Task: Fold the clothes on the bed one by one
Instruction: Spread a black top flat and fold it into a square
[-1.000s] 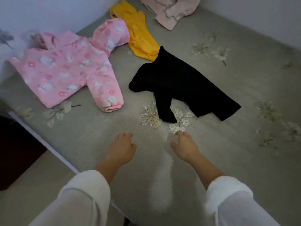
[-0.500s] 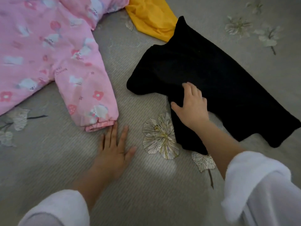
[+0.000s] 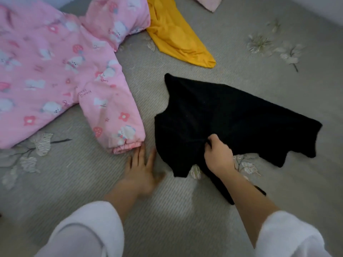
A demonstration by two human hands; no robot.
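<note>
Black fabric garment (image 3: 232,112) clamped in curled right hand (image 3: 219,156). Left hand (image 3: 141,173) flat, fingers apart, tips beside pink padded jacket (image 3: 55,80).

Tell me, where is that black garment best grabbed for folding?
By its near edge, from the person's side: the black garment lies flat but rumpled, and the right hand pinches loose cloth there. The left hand, flat on the bed beside it, could probably take the near left corner.

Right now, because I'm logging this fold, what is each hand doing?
Left hand: open, fingers straight, resting flat on the grey woven bedspread.
Right hand: closed, pinching the black soft fabric garment.
</note>
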